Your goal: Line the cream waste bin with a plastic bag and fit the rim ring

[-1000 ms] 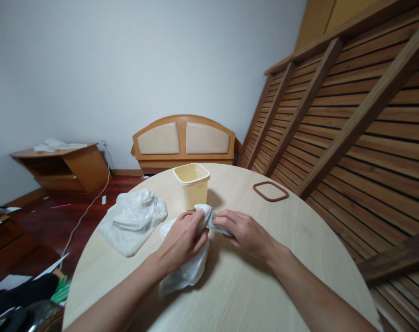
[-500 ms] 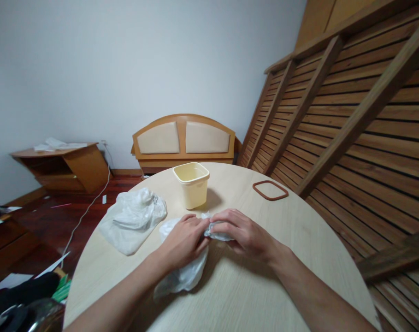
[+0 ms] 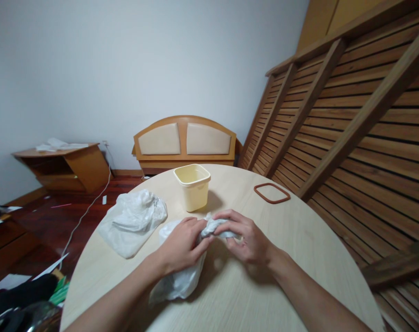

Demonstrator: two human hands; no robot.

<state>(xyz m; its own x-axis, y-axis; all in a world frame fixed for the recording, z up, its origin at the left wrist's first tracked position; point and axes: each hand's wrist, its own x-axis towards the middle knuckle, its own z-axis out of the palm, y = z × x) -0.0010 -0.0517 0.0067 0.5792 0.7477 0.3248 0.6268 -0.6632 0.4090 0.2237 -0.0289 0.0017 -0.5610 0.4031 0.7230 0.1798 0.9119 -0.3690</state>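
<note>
A crumpled white plastic bag lies on the near part of the table, its gathered end bunched between my hands. My left hand is closed around the bag near the base of that twisted end, covering the bag's middle. From the right, my right hand pinches the tip of the gathered end with thumb and fingers. Just beyond my hands stands an upright pale yellow plastic tub with no lid on it. A second white plastic bag lies crumpled to the left.
A brown rounded-square ring lies flat at the right of the round table. Wooden slatted panels lean along the right side. Behind the table stands a headboard; a low cabinet is at the back left.
My right hand has shifted slightly right and its fingers have opened a little, so more of the twisted bag end shows. The left hand stays on the bag.
</note>
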